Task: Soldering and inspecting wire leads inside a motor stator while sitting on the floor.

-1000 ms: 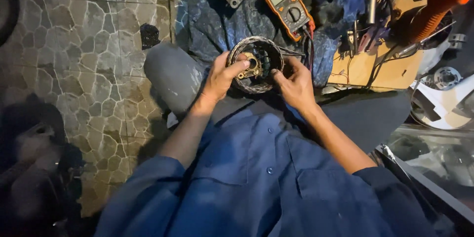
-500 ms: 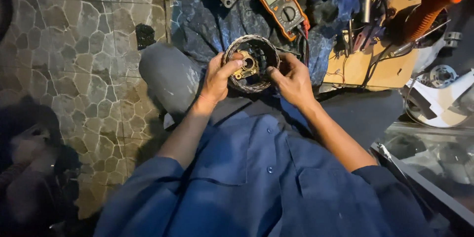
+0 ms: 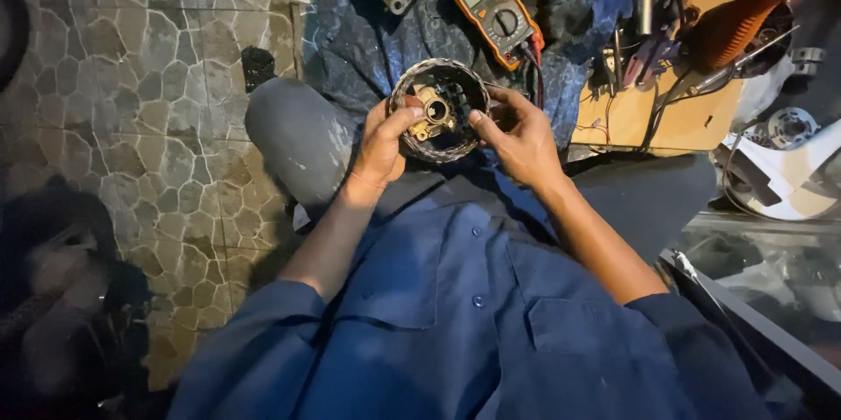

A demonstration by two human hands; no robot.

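Stator ring [image 3: 440, 111], round and dark with a brass hub at its centre, is held over the person's lap between both hands. Left hand [image 3: 383, 141] fingers close on its left rim, thumb on the hub; right hand [image 3: 519, 135] fingers pinch its right rim. Beyond the ring an orange multimeter [image 3: 493, 8] lies on blue cloth [image 3: 368, 43].

Round metal stator ring [image 3: 440, 110], dark and greasy, toothed winding poles around the rim, brass-coloured hub at centre facing up at the camera. Held tilted above the lap, left hand [image 3: 383, 141] gripping at 8 o'clock, right hand [image 3: 519, 134] at 3 o'clock
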